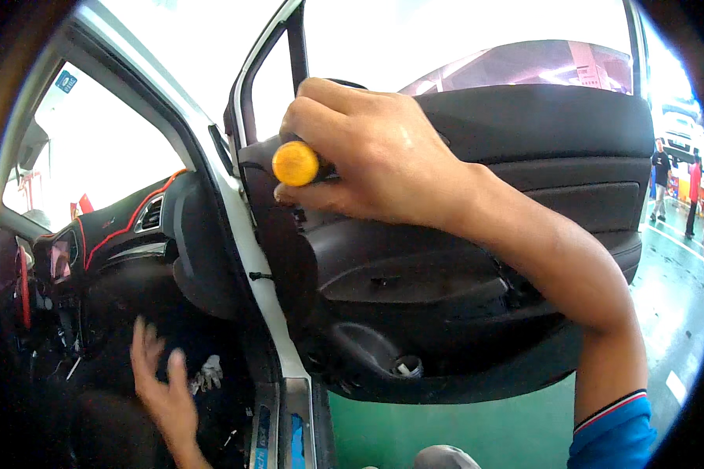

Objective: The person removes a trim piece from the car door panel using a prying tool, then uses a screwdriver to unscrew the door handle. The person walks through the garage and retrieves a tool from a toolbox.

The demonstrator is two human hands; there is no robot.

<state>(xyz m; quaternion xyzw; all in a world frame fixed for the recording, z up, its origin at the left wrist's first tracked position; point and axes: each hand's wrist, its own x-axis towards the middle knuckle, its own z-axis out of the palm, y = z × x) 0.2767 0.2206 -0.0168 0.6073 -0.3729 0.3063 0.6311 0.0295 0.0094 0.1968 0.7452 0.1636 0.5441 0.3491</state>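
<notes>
My right hand [375,148] is raised in front of the open car door's front upper corner. Its fingers are wrapped round a screwdriver [296,163], seen end-on with its round yellow butt toward me; the tip is hidden behind the hand. Behind the forearm spreads the black inner door panel [547,129], with its armrest and lower pocket. Over the dark footwell, my left hand [166,391] is slightly blurred, holding nothing, with thumb and fingers apart. A crumpled white-grey item [209,373], perhaps a glove, lies just beyond it.
The dashboard [125,223] with red trim is at the left. The white door frame and sill [296,391] run between cabin and door. A small container [407,367] sits in the door pocket. Green floor [399,430] lies below; two people [661,178] stand far right.
</notes>
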